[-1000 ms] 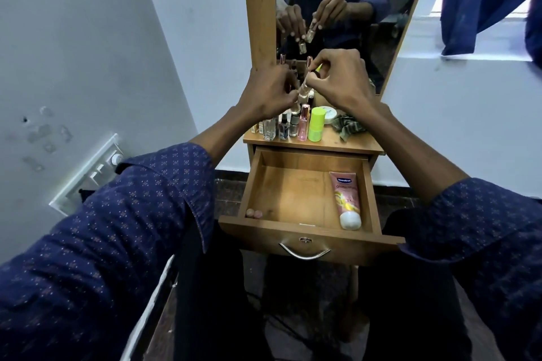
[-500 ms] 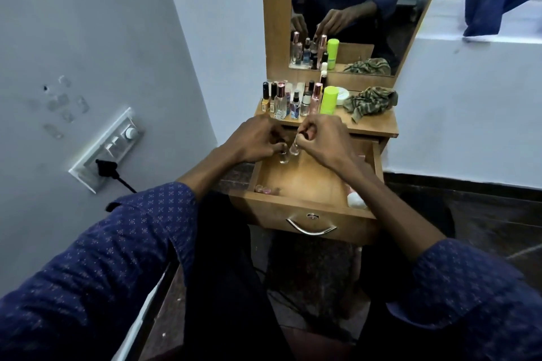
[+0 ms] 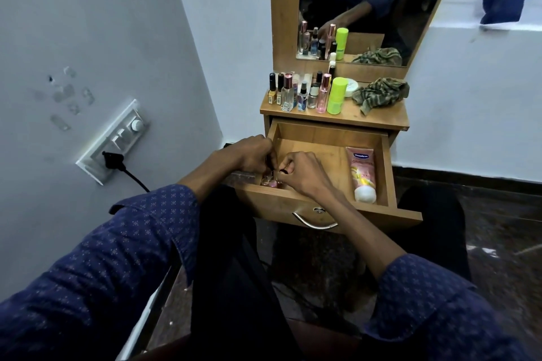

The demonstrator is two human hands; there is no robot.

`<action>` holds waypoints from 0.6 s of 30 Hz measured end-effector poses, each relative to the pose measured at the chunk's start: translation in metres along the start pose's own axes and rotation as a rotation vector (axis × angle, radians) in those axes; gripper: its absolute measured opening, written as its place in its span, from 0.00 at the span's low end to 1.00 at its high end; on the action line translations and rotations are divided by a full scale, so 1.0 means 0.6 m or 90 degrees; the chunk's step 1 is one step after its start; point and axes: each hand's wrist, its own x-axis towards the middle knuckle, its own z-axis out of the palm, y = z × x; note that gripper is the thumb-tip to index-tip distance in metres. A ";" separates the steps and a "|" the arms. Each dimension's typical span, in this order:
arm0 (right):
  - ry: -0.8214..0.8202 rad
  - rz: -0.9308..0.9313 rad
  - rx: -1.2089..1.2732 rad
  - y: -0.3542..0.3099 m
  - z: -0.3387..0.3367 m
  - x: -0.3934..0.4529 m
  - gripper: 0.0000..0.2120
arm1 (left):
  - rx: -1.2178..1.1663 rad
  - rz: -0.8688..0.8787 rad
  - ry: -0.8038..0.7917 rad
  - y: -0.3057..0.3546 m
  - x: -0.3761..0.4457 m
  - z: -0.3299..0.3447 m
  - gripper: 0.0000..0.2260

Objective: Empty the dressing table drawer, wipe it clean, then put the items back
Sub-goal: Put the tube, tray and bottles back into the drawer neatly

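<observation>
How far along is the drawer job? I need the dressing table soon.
Emptying and wiping look done: the cloth lies aside on the tabletop. Putting back has begun: a pink tube lies in the drawer, and both hands set small bottles in its front-left corner. The row of bottles above remains.

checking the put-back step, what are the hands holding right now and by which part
Both the left hand and right hand pinch small bottles near their tops at the drawer front-left corner; exact grip is hidden.
</observation>
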 end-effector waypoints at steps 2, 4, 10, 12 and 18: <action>-0.026 -0.005 0.000 0.003 0.003 0.004 0.04 | 0.011 -0.003 -0.024 0.001 0.004 -0.001 0.12; -0.042 0.003 0.016 0.006 0.004 0.007 0.05 | 0.016 -0.007 -0.046 0.004 0.008 -0.002 0.12; -0.119 0.036 0.101 0.020 0.011 0.015 0.06 | 0.013 -0.040 -0.107 0.010 0.017 -0.006 0.11; -0.130 0.053 0.126 0.025 0.014 0.018 0.07 | 0.012 -0.044 -0.113 0.009 0.018 -0.003 0.12; -0.175 0.122 0.212 0.041 0.017 0.032 0.10 | 0.021 -0.057 -0.109 0.013 0.021 0.005 0.12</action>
